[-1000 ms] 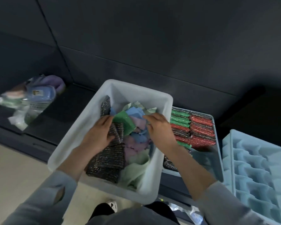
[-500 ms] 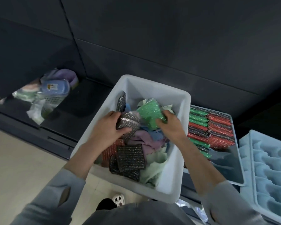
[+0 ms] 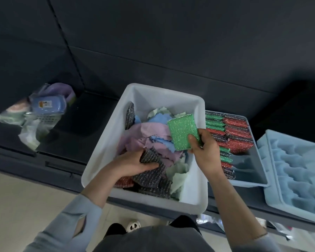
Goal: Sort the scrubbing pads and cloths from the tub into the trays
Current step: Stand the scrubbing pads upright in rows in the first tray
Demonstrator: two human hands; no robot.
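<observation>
A white tub [image 3: 105,148] in front of me holds pink, blue and pale green cloths [image 3: 149,135] and several dark glittery scrubbing pads [image 3: 153,180]. My right hand [image 3: 205,151] pinches a green scrubbing pad [image 3: 182,131], lifted above the tub's right side. Inside the tub my left hand [image 3: 133,164] grips a dark scrubbing pad [image 3: 149,157]. To the right stands a blue tray [image 3: 251,171] with rows of green, red and dark pads [image 3: 229,131] on edge.
A second pale blue tray [image 3: 295,171] with moulded compartments sits at the far right. At the left, on the dark shelf [image 3: 76,131], lie a small basket and bagged items [image 3: 42,113]. A dark wall rises behind. Pale floor lies below left.
My right hand has lifted the green pad out of the cloths and toward the tub's right side. My left hand has moved down in the tub and grips a dark pad.
</observation>
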